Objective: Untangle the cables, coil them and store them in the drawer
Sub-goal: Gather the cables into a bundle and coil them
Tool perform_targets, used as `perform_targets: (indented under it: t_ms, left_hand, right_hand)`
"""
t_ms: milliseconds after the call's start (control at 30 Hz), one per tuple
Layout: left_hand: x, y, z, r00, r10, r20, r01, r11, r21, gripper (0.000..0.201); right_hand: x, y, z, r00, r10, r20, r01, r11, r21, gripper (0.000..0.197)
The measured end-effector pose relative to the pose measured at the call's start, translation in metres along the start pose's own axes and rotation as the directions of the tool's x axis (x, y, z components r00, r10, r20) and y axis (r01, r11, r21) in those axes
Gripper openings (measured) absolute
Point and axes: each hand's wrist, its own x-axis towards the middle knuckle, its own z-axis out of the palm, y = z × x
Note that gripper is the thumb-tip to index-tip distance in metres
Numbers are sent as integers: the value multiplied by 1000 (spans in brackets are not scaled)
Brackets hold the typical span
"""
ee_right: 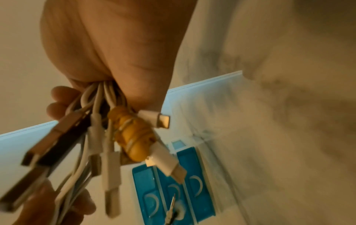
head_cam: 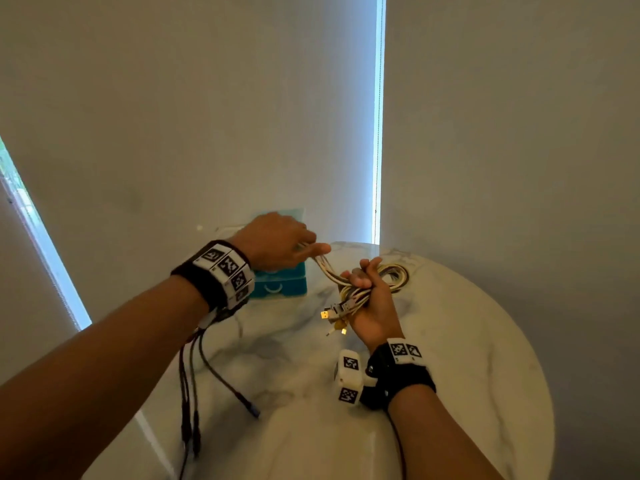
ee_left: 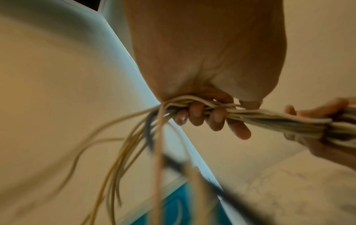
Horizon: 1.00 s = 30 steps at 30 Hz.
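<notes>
My right hand (head_cam: 372, 303) is fisted round the cables (head_cam: 360, 289), palm toward me, wrist bent up above the table (head_cam: 467, 341). The bundle runs through my fist: a coil (head_cam: 398, 273) loops out past my fingers, and the plugs (ee_right: 108, 152) hang from the heel of my palm, one of them wound in yellow tape (ee_right: 133, 137). My left hand (head_cam: 277, 242) is reached forward, back of the hand up, with the fingers (ee_left: 217, 118) curled round the same strands just beside my right; the thumb lies on top of them. From the left wrist view loose ends (ee_left: 134, 152) trail down out of that grip, blurred, so I cannot count them. The cables stretch short and taut between the two hands, above the marble. The blue drawers (head_cam: 287, 285) stand at the table's far edge, under my left hand; they look closed.
</notes>
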Motion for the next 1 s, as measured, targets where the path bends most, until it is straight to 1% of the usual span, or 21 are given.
perform_targets:
  t_ms: [33, 67, 133, 200, 267, 300, 333, 400, 433, 467, 500, 533, 567, 633, 733, 833, 867, 900, 933, 967, 1000]
  left_hand:
    - [2, 5, 2, 998, 6, 58, -4, 999, -36, 60]
    - [2, 9, 11, 989, -2, 146, 16, 996, -90, 54]
    - [-4, 15, 42, 951, -7, 310, 50, 990, -132, 44]
    - [-11, 18, 76, 913, -24, 408, 59, 996, -72, 34]
    - [-14, 24, 91, 875, -97, 474, 155, 984, -84, 36]
    - [-13, 32, 92, 868, -110, 483, 193, 973, -126, 39]
    - [-11, 41, 88, 881, -102, 461, 213, 957, -195, 41]
    - [-8, 64, 77, 949, -67, 309, 194, 896, -398, 47]
    - [-7, 75, 72, 973, -58, 221, 166, 846, -506, 50]
    - [-6, 85, 71, 983, -49, 175, 147, 779, -610, 54]
    - [-6, 93, 74, 985, -35, 168, 144, 698, -701, 59]
    - [-4, 100, 82, 981, -24, 190, 162, 635, -756, 62]
    - [-2, 103, 93, 978, 1, 209, 166, 607, -777, 64]
    - [1, 103, 109, 965, 41, 258, 175, 634, -753, 72]
    - [6, 97, 109, 952, -4, 306, 221, 702, -677, 89]
    - [3, 87, 103, 937, -14, 349, 247, 732, -635, 103]
    - [1, 82, 106, 931, -25, 364, 262, 741, -618, 104]
    - [-2, 76, 109, 927, -38, 372, 280, 731, -622, 97]
    - [-5, 71, 112, 927, -53, 371, 306, 679, -668, 84]
    - [-9, 67, 114, 931, -65, 359, 326, 590, -739, 69]
    - [-12, 65, 115, 935, -75, 346, 337, 488, -805, 58]
  right_hand:
    - [1, -2, -5, 1000, -6, -29, 6, 1000, -9, 32]
    - [3, -4, -10, 998, -7, -67, 5, 1000, -22, 29]
    - [5, -9, -22, 989, -8, -151, -1, 998, -62, 23]
    - [6, -12, -29, 980, -12, -200, -8, 995, -99, 20]
    - [7, -12, -30, 976, -12, -216, -23, 987, -160, 24]
    - [8, -11, -30, 975, -19, -223, -26, 980, -196, 26]
    - [9, -10, -30, 974, -25, -226, -26, 975, -222, 26]
    - [13, -10, -31, 971, -34, -235, -28, 966, -256, 24]
    - [14, -10, -32, 971, -39, -238, -27, 964, -266, 23]
    - [15, -11, -32, 971, -42, -236, -25, 962, -273, 23]
    - [16, -13, -32, 970, -48, -237, -22, 959, -284, 24]
    - [16, -15, -32, 970, -56, -235, -16, 955, -296, 25]
    - [16, -17, -31, 970, -72, -232, -2, 952, -306, 24]
    - [16, -22, -30, 968, -92, -232, 18, 952, -306, 21]
    - [16, -25, -31, 971, -86, -223, 20, 960, -279, 22]
    - [16, -24, -29, 978, -58, -198, 15, 977, -212, 24]
    - [16, -25, -28, 981, -61, -185, 27, 983, -180, 23]
    - [17, -27, -27, 982, -73, -172, 46, 987, -154, 21]
    - [17, -30, -27, 983, -83, -162, 61, 989, -136, 19]
    - [18, -31, -26, 983, -89, -158, 69, 989, -130, 17]
    - [18, -31, -25, 984, -89, -153, 69, 989, -129, 17]
